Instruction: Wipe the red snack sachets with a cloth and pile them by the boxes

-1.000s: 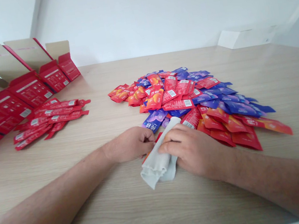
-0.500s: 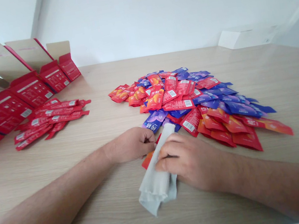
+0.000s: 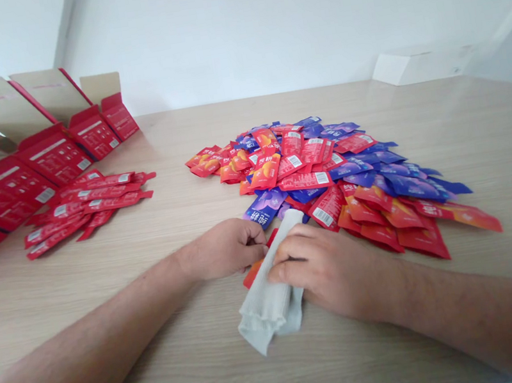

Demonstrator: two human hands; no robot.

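Observation:
My right hand [image 3: 326, 268] presses a folded grey cloth [image 3: 269, 309] down onto a red sachet [image 3: 254, 273] on the wooden table [image 3: 216, 366], fingers curled over the cloth. Just left of it, my left hand [image 3: 226, 248] is closed, pinching the sachet's end. Only a corner of the sachet shows under the cloth. Right behind both hands lies a big pile of red, orange and blue sachets [image 3: 331, 173].
A smaller heap of long red sachets [image 3: 83, 202] lies at the left. Behind it stand several open red cartons [image 3: 31, 156] with raised flaps. A white box [image 3: 415, 63] sits at the far right by the wall.
My right hand drew the cloth toward me along the sachet, then slid it back a little toward the pile. My left hand stayed put, pinching the sachet.

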